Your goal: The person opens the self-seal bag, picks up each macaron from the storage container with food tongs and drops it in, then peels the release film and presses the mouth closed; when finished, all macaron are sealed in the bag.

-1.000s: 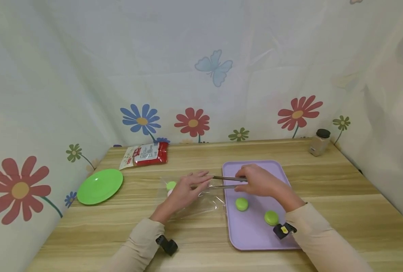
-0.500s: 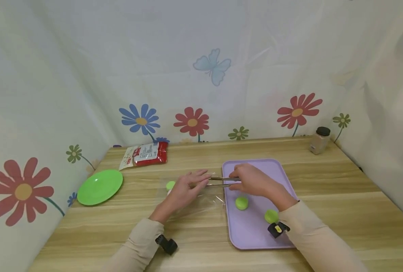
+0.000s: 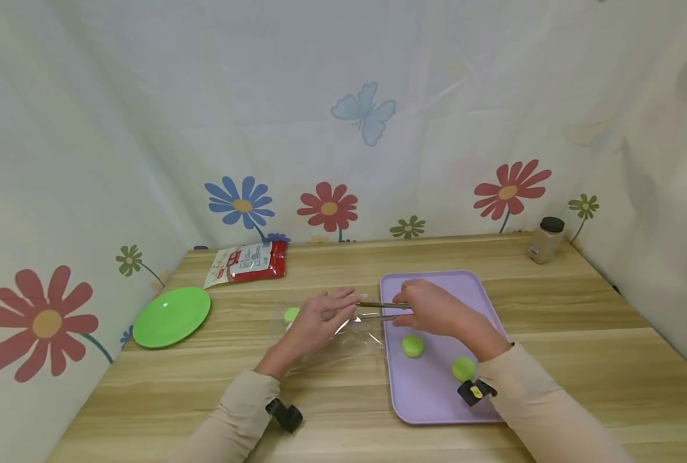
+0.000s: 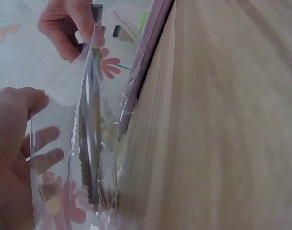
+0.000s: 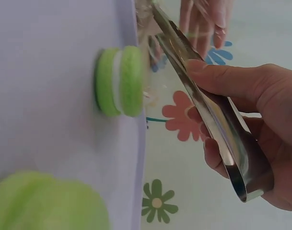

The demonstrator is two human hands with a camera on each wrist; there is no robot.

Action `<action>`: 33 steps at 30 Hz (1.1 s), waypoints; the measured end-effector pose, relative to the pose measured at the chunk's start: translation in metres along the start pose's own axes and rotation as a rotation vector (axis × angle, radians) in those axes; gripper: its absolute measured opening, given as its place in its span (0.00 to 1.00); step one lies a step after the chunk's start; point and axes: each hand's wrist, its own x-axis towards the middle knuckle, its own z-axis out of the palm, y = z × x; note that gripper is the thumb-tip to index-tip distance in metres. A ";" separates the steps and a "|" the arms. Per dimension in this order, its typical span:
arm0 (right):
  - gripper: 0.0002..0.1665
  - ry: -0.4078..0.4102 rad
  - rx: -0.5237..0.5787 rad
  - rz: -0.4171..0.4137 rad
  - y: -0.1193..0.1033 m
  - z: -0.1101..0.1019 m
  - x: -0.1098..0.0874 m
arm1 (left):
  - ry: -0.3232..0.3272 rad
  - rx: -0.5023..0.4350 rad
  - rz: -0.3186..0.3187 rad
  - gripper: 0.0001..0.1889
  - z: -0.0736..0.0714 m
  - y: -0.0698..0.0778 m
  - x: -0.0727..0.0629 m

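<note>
In the head view my right hand (image 3: 436,310) grips metal tongs (image 5: 232,132) over the purple tray (image 3: 421,402). The tongs' serrated ends reach left into a clear plastic bag (image 4: 78,139); whether anything lies between them I cannot tell. My left hand (image 3: 316,319) is at the bag, fingers extended. In the left wrist view its fingers (image 4: 49,160) show through the film, with the thumb apart from them. A green macaron (image 3: 291,315) shows at the bag's far left end, beside a pale thing mostly hidden by the left hand. On the tray lie a green macaron (image 3: 413,346) and another green macaron (image 3: 463,368).
A green plate (image 3: 172,317) stands at the left of the wooden table (image 3: 332,411). Behind it lies a red and white packet (image 3: 247,262). A jar (image 3: 547,240) with a black lid stands at the back right. Floral curtains surround the table.
My right hand and the tongs have shifted slightly left, further into the bag. The left hand has barely moved, and the macarons on the tray stay put.
</note>
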 end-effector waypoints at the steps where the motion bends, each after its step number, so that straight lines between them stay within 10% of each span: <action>1: 0.19 0.002 -0.007 -0.003 -0.001 0.002 0.001 | -0.003 0.002 -0.001 0.17 0.000 0.000 0.000; 18: 0.16 -0.059 0.029 0.068 0.002 -0.014 -0.008 | 0.015 -0.009 0.039 0.16 0.000 -0.001 -0.001; 33: 0.12 0.010 -0.058 -0.061 -0.004 0.001 0.004 | 0.013 -0.002 0.048 0.16 -0.001 -0.002 -0.001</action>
